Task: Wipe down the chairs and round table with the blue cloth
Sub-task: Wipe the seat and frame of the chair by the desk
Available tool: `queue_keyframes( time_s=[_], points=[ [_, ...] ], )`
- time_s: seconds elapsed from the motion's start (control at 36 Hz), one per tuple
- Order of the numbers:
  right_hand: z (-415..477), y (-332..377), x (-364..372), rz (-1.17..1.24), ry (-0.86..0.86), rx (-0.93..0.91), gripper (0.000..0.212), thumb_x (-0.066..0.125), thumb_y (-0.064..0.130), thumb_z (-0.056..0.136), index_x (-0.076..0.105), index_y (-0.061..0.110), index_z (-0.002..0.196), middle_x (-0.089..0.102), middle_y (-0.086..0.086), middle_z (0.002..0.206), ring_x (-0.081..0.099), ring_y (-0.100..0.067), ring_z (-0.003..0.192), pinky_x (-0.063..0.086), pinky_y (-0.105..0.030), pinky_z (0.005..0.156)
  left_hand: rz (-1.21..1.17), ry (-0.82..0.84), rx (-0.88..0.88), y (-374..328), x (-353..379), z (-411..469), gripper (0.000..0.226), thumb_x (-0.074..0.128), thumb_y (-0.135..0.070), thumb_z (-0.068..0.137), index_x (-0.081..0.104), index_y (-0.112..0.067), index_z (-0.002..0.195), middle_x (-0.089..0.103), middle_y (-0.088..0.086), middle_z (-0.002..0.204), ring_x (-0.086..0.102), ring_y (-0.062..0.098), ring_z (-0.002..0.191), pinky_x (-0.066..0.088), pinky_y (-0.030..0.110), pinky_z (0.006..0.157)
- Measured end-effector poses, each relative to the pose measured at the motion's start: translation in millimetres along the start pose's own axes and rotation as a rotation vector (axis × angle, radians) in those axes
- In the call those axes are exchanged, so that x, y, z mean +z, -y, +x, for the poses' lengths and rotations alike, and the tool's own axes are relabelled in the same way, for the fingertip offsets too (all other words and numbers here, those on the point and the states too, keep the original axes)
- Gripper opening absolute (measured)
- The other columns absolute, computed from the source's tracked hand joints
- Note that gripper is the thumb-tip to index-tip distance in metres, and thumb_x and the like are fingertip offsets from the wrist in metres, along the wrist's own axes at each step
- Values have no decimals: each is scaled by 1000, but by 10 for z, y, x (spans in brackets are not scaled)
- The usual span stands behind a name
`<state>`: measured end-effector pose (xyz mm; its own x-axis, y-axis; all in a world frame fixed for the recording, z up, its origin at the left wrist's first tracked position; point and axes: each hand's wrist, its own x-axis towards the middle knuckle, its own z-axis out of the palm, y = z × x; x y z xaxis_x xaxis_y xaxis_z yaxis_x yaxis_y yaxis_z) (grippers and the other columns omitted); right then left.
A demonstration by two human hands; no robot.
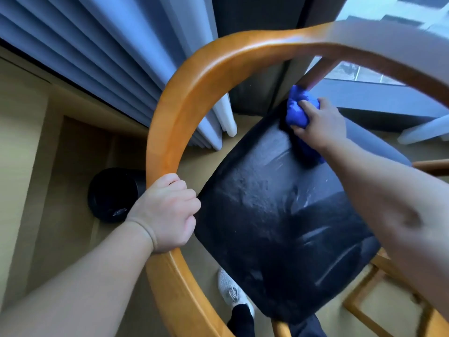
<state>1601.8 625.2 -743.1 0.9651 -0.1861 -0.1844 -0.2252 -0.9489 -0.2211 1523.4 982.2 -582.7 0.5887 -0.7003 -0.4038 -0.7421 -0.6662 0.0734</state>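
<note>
Tan carpet [60, 166] underfoot, pale pleated curtains [109, 57] hanging down to it along the upper left, bright window glass [388, 10] at the upper right. Seen from the head camera, looking steeply down onto a chair [194, 76] with a curved, glossy honey-coloured wooden rail sweeping from the lower centre, up the left and across the top. Black padded seat [279, 215], leathery and creased, streaked with pale wipe marks and a dull sheen. Blue cloth [297, 110] bunched into a wad, pressed against the far corner of the seat, just below a wooden upright of the chair. Right hand [320, 122] clamped over the cloth, fingers curled on top of it, a tail of blue fabric trailing out under the wrist. Left hand [167, 212] wrapped tight round the wooden rail at the seat's left edge, knuckles uppermost. Black round bin [111, 195] on the carpet just left of that hand, partly hidden behind the rail. White sneaker [230, 290] and dark trouser leg showing below the seat at the bottom. More light wooden framing [364, 305] at the lower right, blurred, kind of furniture not clear.
</note>
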Motion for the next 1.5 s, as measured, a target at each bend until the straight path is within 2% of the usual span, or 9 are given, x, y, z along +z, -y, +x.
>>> queue_keyframes(
  time_s=[0.11,0.33,0.47,0.56,0.69,0.83,1.11,1.33,1.5],
  points=[
    [-159,210,61,60,8,108,58,63,44,78,49,30,132,45,-17,126,54,-41,100,46,-43,83,13,10,3,-2,4,-12,18,48,-24,74,62,-18,64,58,-2,66,50,22,67,35,34,89],
    [-839,705,235,35,103,54,53,63,40,78,50,28,128,42,-14,132,51,-37,98,44,-38,77,32,24,-5,-16,-5,-25,19,48,-27,75,63,-22,65,59,-6,68,52,18,69,34,32,89],
    [-1461,970,417,23,177,-125,47,69,42,67,60,23,109,52,-15,111,52,-34,79,34,-33,58,54,20,-8,-25,-18,-15,21,45,-27,75,62,-23,63,57,-7,66,51,18,67,32,32,89],
    [-1703,1032,529,10,169,-247,53,74,43,58,63,24,106,56,-15,104,50,-31,67,31,-31,54,56,3,-13,-31,-16,-19,26,39,-28,75,61,-23,63,57,-7,65,50,17,66,34,33,88],
    [-1640,950,548,21,116,-339,55,77,45,55,65,26,105,57,-13,97,49,-29,64,28,-29,53,73,-1,-17,-36,-18,-4,23,40,-25,74,59,-22,61,55,-7,63,48,18,64,33,33,86],
    [-1577,839,538,29,128,-429,50,76,39,60,64,25,106,55,-13,94,47,-28,63,29,-29,52,96,7,-26,-44,-13,-10,23,41,-25,74,58,-22,59,53,-7,61,47,17,63,34,32,84],
    [-1356,484,404,-39,128,-523,37,71,31,69,64,23,105,56,-18,99,49,-30,65,40,-33,51,109,14,-49,-58,-15,-14,32,32,-29,77,60,-22,63,54,-7,64,48,15,65,38,34,87],
    [-950,-143,114,-131,127,-425,54,80,38,66,65,24,116,55,-22,114,57,-39,76,48,-41,55,96,-11,-57,-47,18,-6,31,32,-28,76,59,-21,61,55,-6,63,48,16,64,38,34,86],
    [-651,-737,-165,-103,40,-10,62,77,35,70,56,25,127,47,-24,123,53,-47,96,46,-48,76,106,-23,-50,-29,48,-12,27,37,-27,77,59,-21,63,55,-6,64,48,17,66,34,32,87]
  ],
)
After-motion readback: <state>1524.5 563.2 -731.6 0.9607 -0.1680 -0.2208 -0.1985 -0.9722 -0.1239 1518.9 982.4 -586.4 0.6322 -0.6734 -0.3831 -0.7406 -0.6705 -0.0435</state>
